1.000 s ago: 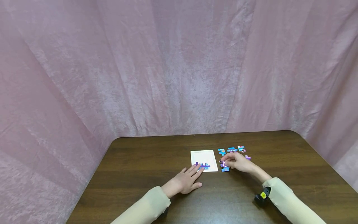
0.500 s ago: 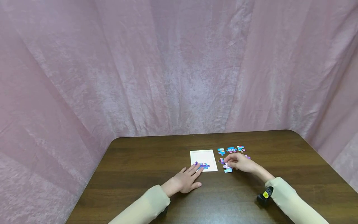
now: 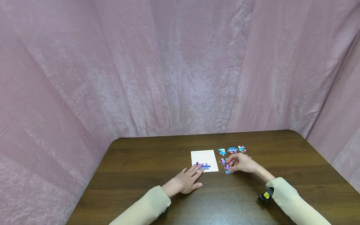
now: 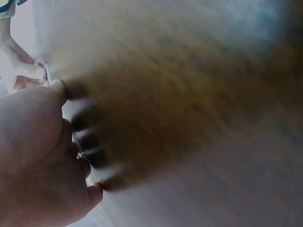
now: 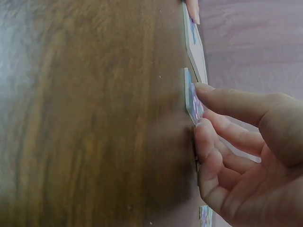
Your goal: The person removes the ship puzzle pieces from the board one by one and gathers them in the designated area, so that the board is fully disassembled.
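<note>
My left hand (image 3: 187, 182) lies with straight, spread fingers over the near left corner of a white square puzzle tray (image 3: 203, 157). Joined purple and blue jigsaw pieces (image 3: 206, 166) sit along the tray's near side, partly under those fingertips. Right of the tray, my right hand (image 3: 242, 163) pinches a purple and blue jigsaw piece (image 5: 192, 100) between thumb and fingers, low over the table. Its fingers cover part of the piece in the head view. Another purple piece (image 3: 223, 161) lies just beyond it.
Behind the right hand, a row of loose jigsaw pieces (image 3: 232, 150) lies on the brown wooden table (image 3: 152, 153). One more purple piece shows partly behind the hand. Pink curtains (image 3: 180, 78) hang behind the table's far edge.
The right hand has moved slightly right with the jigsaw piece, which has turned and come away from its neighbour. Its thumb now lies lower over the piece. The left hand stays put.
</note>
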{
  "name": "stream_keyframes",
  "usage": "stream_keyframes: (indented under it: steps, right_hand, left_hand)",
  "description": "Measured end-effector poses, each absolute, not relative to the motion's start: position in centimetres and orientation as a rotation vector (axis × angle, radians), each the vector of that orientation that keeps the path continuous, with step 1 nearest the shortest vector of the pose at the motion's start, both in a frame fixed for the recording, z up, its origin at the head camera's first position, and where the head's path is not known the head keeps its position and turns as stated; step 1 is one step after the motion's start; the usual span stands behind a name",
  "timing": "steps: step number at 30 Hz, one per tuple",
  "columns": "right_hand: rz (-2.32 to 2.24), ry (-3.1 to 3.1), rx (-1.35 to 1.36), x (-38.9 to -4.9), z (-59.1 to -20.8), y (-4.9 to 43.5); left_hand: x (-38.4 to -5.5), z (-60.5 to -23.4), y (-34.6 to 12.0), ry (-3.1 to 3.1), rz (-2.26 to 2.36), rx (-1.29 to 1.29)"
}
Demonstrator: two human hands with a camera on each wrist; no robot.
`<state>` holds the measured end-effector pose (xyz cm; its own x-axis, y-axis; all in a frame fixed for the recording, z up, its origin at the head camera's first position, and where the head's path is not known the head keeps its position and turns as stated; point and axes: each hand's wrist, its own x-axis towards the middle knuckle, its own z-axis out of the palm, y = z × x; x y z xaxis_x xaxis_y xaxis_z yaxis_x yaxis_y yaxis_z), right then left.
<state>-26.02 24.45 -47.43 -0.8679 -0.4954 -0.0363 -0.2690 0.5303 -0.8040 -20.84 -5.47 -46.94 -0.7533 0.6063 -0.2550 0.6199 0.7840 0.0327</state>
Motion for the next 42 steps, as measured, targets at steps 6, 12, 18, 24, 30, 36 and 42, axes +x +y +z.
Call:
stream_keyframes:
  steps: [6, 12, 18, 24, 30, 36, 42]
  right_hand:
    - [-1.243, 2.507, -0.641, -25.8, -47.5, 24.2]
    - [-1.213, 2.508, -0.652, -25.6, -47.5, 23.9]
    - [-1.19, 2.543, -0.681, -25.8, -47.2, 23.6]
    - [-1.183, 2.565, -0.72, -26.0, -47.2, 22.9]
    - [-1.18, 2.575, -0.751, -26.1, -47.5, 22.1]
    - [-1.175, 2.59, -0.795, -26.2, -47.3, 20.9]
    - [-1.148, 2.577, -0.807, -26.2, -47.3, 20.1]
  left_hand:
    - [-20.9, -46.9, -5.5, 2.72, -0.072, 0.949]
    - [-20.8, -46.9, -5.5, 2.723, -0.072, 0.951]
    - [-21.0, -47.1, -5.5, 2.717, -0.058, 0.957]
    - [-21.4, -47.7, -5.6, 2.716, -0.034, 0.961]
    - [-21.0, -47.3, -5.6, 2.725, -0.084, 0.955]
    - [-21.1, -47.3, -5.6, 2.707, -0.062, 0.948]
    - [-21.0, -47.3, -5.5, 2.728, -0.074, 0.949]
